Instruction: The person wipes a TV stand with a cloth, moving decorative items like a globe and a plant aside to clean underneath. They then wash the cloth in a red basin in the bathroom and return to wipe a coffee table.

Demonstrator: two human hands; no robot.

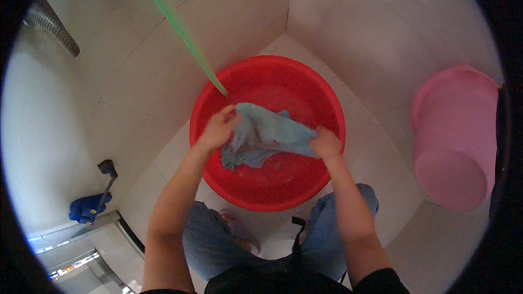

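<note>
A wet blue-grey cloth (269,128) is spread between my two hands over a round red plastic basin (267,194). My left hand (220,128) grips the cloth's left upper edge. At the cloth's right end, my right hand (326,143) has its fingers closed on the fabric. One fold of the cloth hangs down toward the lower left, over the basin's inside. From the upper left, a green hose (179,28) runs down, its end just inside the basin's rim. What lies in the basin directly under the cloth is hidden.
Tiled walls meet in a corner behind the basin. To the right is a pink plastic bucket (453,143). A ribbed grey hose (53,24) hangs at upper left, with a blue object with a black plug (108,167) below. My jeans-clad knees (216,237) flank the basin's near side.
</note>
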